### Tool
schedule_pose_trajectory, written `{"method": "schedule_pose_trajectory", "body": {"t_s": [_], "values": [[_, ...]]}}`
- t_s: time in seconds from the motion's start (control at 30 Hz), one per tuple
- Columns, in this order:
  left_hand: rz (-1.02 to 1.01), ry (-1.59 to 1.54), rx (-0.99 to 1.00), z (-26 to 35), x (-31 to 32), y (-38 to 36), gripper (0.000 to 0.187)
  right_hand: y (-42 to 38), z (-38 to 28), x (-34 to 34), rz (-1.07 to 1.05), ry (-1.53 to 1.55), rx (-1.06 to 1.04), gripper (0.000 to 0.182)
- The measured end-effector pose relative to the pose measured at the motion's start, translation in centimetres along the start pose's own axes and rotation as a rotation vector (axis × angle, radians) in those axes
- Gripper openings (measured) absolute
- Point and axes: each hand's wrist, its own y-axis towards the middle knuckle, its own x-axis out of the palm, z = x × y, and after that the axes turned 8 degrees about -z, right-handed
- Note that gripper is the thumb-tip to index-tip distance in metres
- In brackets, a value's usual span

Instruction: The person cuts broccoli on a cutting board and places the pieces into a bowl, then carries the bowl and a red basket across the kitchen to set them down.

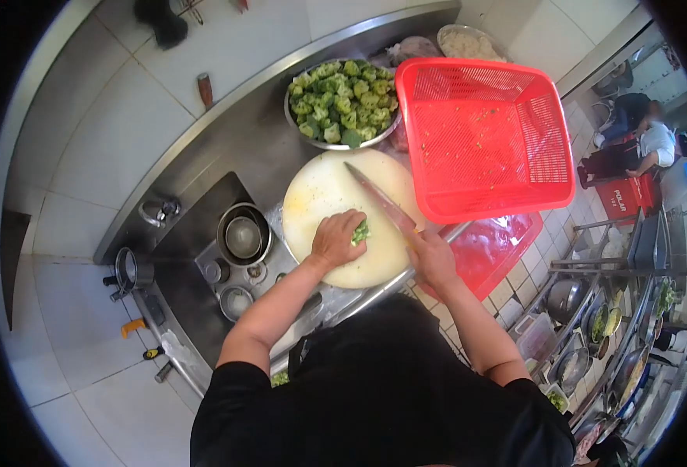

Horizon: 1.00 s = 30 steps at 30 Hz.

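Observation:
On a round, pale cutting board (312, 187), my left hand (339, 240) is closed around a small green piece of broccoli (361, 232), mostly hidden by the fingers. My right hand (434, 263) grips the handle of a kitchen knife (381, 198) at the board's right side. Its blade slants up and left over the board, apart from the broccoli piece. Just beyond the board stands a metal bowl (365, 140) heaped with cut broccoli florets (343, 97). A red plastic basket (476, 144) with a few green crumbs in it is tilted beside the bowl.
A metal sink (203, 222) with nested pots (244, 233) lies left of the board. Another red container (507, 245) sits below the basket. A bowl of pale food (468, 43) stands at the back. Racks with pans (569, 366) and other people (647, 144) are at right.

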Motion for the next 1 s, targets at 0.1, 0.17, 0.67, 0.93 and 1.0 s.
{"method": "schedule_pose_trajectory", "body": {"t_s": [0.1, 0.17, 0.67, 0.93, 1.0], "values": [[0.052, 0.021, -0.004, 0.2, -0.5, 0.1, 0.053, 1.5, 0.3, -0.3, -0.037, -0.001, 0.026, 0.049], [0.111, -0.013, -0.075, 0.6, -1.1, 0.4, 0.044, 2.4, 2.0, 1.7, -0.037, -0.008, -0.025, 0.047], [0.342, -0.054, -0.08, -7.3, -12.6, 29.6, 0.049, 2.0, -1.0, -1.2, -0.033, 0.111, 0.044, 0.053], [0.036, 0.544, -0.222, -8.9, -6.1, 30.7, 0.059, 1.1, -0.6, -4.0, -0.123, 0.39, -0.009, 0.041], [0.103, 0.519, -0.191, -8.2, -6.9, 29.6, 0.061, 0.4, -0.2, -4.6, -0.099, 0.429, -0.034, 0.036]]}}
